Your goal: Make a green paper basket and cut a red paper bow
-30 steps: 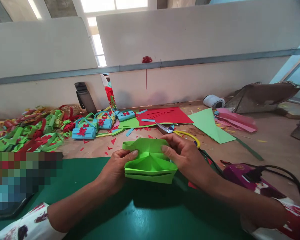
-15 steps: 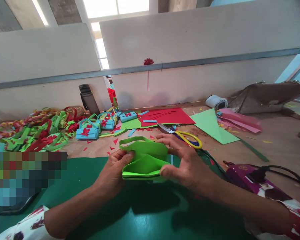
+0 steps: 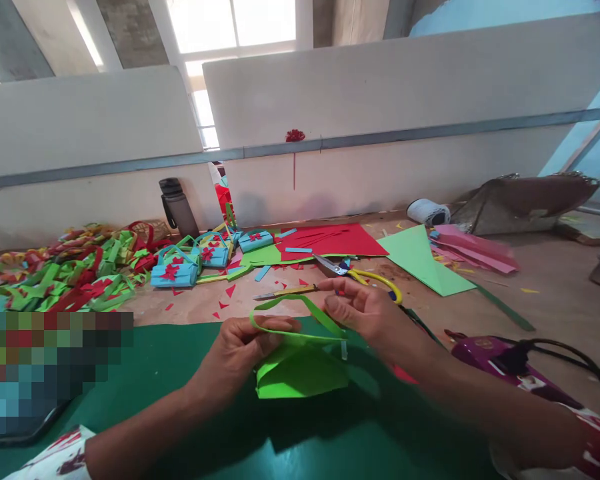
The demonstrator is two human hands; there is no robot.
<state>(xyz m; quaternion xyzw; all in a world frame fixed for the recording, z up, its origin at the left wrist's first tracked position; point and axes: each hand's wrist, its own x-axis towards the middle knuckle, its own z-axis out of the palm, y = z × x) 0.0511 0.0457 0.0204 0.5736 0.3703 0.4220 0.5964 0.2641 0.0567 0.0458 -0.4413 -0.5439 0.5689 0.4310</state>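
A small bright green paper bag (image 3: 303,373) with a strip handle hangs in front of me, above the dark green mat (image 3: 180,360). My left hand (image 3: 245,347) grips its upper left edge near the handle, thumb on top. My right hand (image 3: 365,313) is just beyond the handle's right side, its fingers drawn together. At its fingertips is the dark end of a thin yellow tool (image 3: 290,291) with a pale pointed tip aimed left. I cannot tell whether the tool is held or lies on the table. Yellow-handled scissors (image 3: 375,275) lie behind that hand.
Small blue paper bags (image 3: 175,272) with red flowers stand behind, beside a heap of coloured paper pieces (image 3: 95,267). Red paper (image 3: 340,241) and light green paper (image 3: 425,263) lie farther back. A purple power strip (image 3: 495,367) with cables is at the right.
The green bag has turned and dropped a little, its handle now standing toward the table. My right hand has left the bag's right side and moved slightly back and up.
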